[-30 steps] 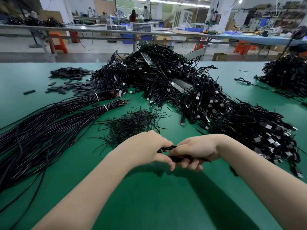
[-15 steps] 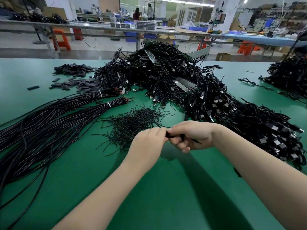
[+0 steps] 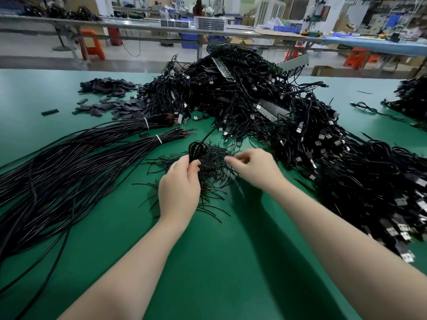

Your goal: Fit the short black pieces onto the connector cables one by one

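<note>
Looking at this left to right, the tied cable bundles fan out to the worktop's left edge, with flat black pieces scattered behind them toward the far left corner. The left hand pinches a small coil of cable just above the thin ties heaped mid-worktop. The right hand hovers just beside it, fingers loosely curled; it's blurry, so I can't tell whether it's holding anything.

Biggest risk imo: that coil springs loose if the pinch slips, then tangles in the ties underneath. Grabbing two ties at once looks easy too. The big connector cable pile fills the right side, so a sleeve could drag plugs off the right edge.

Containers: none on this worktop, everything lies loose. Blue bins sit on a far bench, contents not visible.
</note>
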### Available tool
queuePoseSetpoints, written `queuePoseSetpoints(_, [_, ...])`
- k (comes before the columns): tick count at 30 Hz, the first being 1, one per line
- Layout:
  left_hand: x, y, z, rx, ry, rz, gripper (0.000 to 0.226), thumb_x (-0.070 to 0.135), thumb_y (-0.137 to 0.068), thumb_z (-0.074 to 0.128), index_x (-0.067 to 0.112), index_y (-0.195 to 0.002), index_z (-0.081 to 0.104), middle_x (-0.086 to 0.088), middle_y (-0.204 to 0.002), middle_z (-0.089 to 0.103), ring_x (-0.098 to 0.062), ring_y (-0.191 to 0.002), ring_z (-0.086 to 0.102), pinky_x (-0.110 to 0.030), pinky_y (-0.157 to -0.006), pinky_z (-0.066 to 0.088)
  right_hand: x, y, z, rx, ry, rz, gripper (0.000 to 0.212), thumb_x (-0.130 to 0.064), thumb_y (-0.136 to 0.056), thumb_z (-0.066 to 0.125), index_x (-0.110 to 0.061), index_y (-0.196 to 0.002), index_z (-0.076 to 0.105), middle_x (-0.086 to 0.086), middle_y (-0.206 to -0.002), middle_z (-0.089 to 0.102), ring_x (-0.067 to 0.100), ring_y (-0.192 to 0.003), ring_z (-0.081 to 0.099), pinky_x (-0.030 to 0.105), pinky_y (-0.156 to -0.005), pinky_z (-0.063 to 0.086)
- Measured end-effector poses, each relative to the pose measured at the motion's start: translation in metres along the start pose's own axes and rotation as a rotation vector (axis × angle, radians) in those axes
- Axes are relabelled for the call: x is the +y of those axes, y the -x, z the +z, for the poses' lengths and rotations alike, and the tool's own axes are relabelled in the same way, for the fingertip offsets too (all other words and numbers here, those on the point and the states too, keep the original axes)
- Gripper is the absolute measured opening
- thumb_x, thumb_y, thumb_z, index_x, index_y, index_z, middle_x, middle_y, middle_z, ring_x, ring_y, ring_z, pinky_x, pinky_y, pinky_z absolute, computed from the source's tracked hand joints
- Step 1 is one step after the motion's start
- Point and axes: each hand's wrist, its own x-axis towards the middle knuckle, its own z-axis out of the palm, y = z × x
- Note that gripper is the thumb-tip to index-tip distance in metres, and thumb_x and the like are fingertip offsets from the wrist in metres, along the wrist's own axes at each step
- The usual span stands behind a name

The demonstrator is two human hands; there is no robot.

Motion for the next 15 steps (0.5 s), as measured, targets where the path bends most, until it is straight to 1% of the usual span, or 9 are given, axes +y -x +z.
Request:
queuePoseSetpoints(1, [0.0,0.0,0.001,-0.001,0.03,-0.014,0.034,0.035,-0.1,0.037,0.012,-0.086,0.058,0.002,-0.087,0.066,-0.019,-0.074,0.059,-0.044,-0.067,0.05,-0.001,0.003,0.008,-0.012,0.121,-0.008,0.044,-0.06,-0.087,0.058,-0.021,-0.102,0.07,-0.005,-0.092,0.068,0.012,-0.075,0.063,0.03,-0.068,0.056])
queuePoseSetpoints(2, [-0.001,0.0,0.002,0.002,0.046,-0.02,0.032,0.034,-0.1,0.039,0.013,-0.085,0.058,0.004,-0.086,0.066,-0.019,-0.075,0.06,-0.045,-0.068,0.051,-0.003,0.005,0.014,-0.012,0.205,-0.001,0.042,-0.058,-0.086,0.061,-0.021,-0.103,0.071,-0.003,-0.095,0.068,0.016,-0.079,0.064,0.031,-0.068,0.056])
queuePoseSetpoints(4, [-0.001,0.0,0.001,0.015,0.049,-0.013,0.034,0.036,-0.099,0.038,0.013,-0.083,0.057,0.005,-0.082,0.065,-0.02,-0.071,0.06,-0.047,-0.065,0.051,-0.009,0.008,0.02,0.04,0.278,0.003,0.036,-0.053,-0.087,0.064,-0.019,-0.095,0.073,-0.001,-0.094,0.069,0.021,-0.082,0.064,0.031,-0.065,0.056])
queuePoseSetpoints(6, [0.0,0.001,0.0,0.02,0.047,-0.008,0.038,0.039,-0.098,0.036,0.011,-0.081,0.056,0.002,-0.078,0.063,-0.022,-0.066,0.058,-0.05,-0.063,0.049,-0.013,0.009,0.021,0.064,0.257,0.033,0.031,-0.046,-0.087,0.066,-0.017,-0.09,0.075,0.001,-0.088,0.071,0.022,-0.078,0.065,0.03,-0.062,0.055])
queuePoseSetpoints(10, [-0.001,-0.001,0.002,0.031,0.049,-0.042,0.037,0.035,-0.101,0.037,0.009,-0.082,0.054,-0.004,-0.076,0.061,-0.026,-0.07,0.057,-0.053,-0.066,0.049,-0.017,0.01,0.017,0.011,0.181,0.088,0.025,-0.036,-0.087,0.07,-0.013,-0.092,0.077,0.006,-0.082,0.072,0.026,-0.072,0.067,0.035,-0.066,0.058])
queuePoseSetpoints(12, [-0.001,0.0,0.002,0.034,0.035,-0.035,0.035,0.033,-0.102,0.038,0.009,-0.082,0.053,-0.003,-0.077,0.06,-0.026,-0.068,0.057,-0.052,-0.065,0.049,-0.016,0.012,0.015,0.01,0.137,0.1,0.021,-0.033,-0.088,0.07,-0.014,-0.093,0.077,0.006,-0.084,0.071,0.026,-0.073,0.066,0.036,-0.069,0.058])
queuePoseSetpoints(15, [0.001,0.001,0.002,0.025,0.012,-0.008,0.035,0.032,-0.102,0.037,0.009,-0.081,0.053,-0.004,-0.076,0.061,-0.026,-0.067,0.056,-0.052,-0.064,0.047,-0.015,0.013,0.015,0.025,0.122,0.118,0.02,-0.031,-0.088,0.07,-0.013,-0.092,0.076,0.005,-0.085,0.071,0.025,-0.075,0.065,0.032,-0.066,0.054])
